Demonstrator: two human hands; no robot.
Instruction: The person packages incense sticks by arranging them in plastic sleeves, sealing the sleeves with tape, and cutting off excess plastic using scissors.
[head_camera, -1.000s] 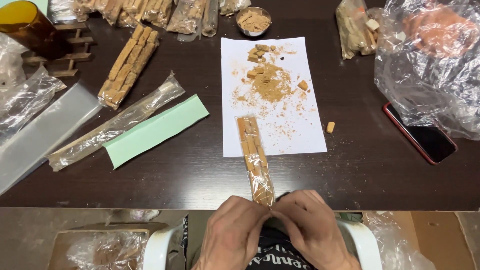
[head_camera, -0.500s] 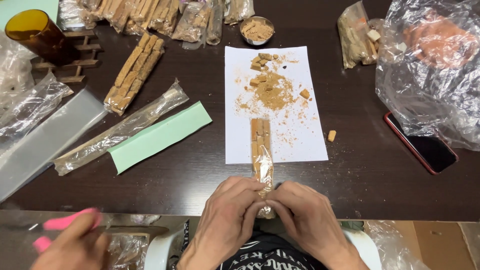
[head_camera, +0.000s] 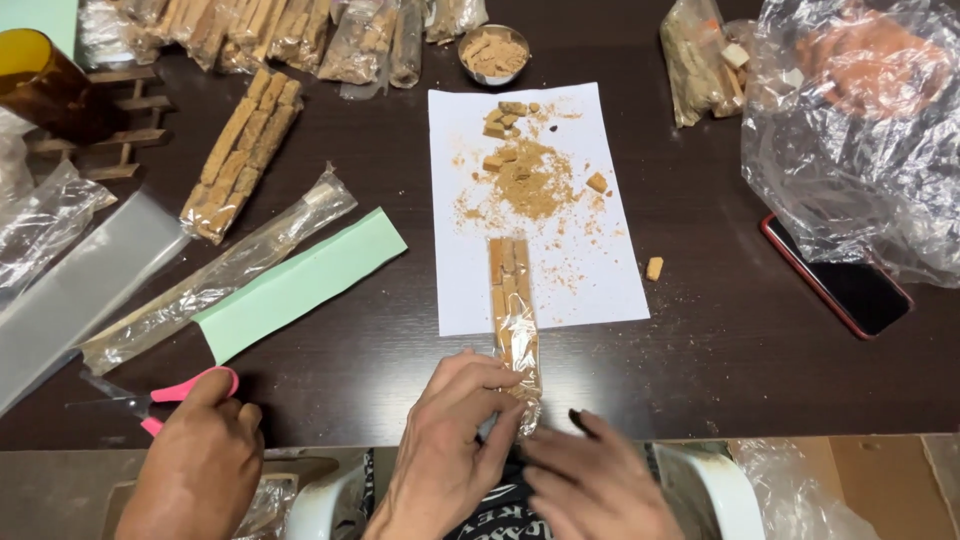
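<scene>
A filled sleeve (head_camera: 514, 330) lies on the paper sheet (head_camera: 610, 270), pointing to twelve o'clock. A card strip (head_camera: 300, 283) lies at its nine o'clock, a phone (head_camera: 850, 290) at three, a bowl (head_camera: 493, 54) at twelve.

Even, fairly bright overhead light leaves only soft shadows. Glare shines off the crumpled plastic bag (head_camera: 850, 150) at two o'clock. The right hand (head_camera: 600, 485) at six o'clock is motion-blurred; elsewhere focus stays sharp.
</scene>
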